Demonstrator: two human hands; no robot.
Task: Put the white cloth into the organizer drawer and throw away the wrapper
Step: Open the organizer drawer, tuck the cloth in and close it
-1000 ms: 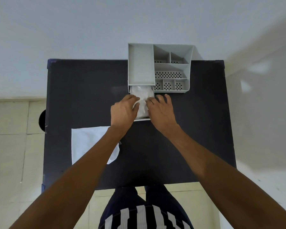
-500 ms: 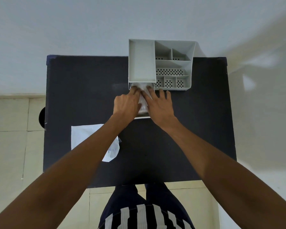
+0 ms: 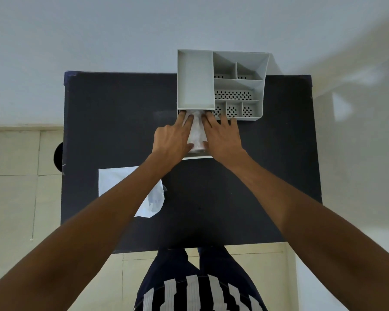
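A grey desk organizer [image 3: 220, 84] stands at the far edge of the black table [image 3: 112, 122]. Its bottom drawer [image 3: 198, 156] is pulled out toward me. The white cloth [image 3: 197, 131] lies inside that drawer. My left hand [image 3: 172, 140] presses on the cloth's left side, fingers reaching under the organizer's front. On the cloth's right side my right hand [image 3: 222, 136] lies flat with fingers spread. The white wrapper [image 3: 119, 182] lies flat on the table at the left, partly hidden by my left forearm.
The organizer has several small perforated compartments [image 3: 234, 95] on its right. A white wall rises behind the table. Beige floor tiles [image 3: 14, 176] show at the left, with a dark round object [image 3: 58, 156] at the table's left edge.
Both hands have slid forward along the cloth, pushing its far end deeper under the organizer's front. The wrapper has not moved.
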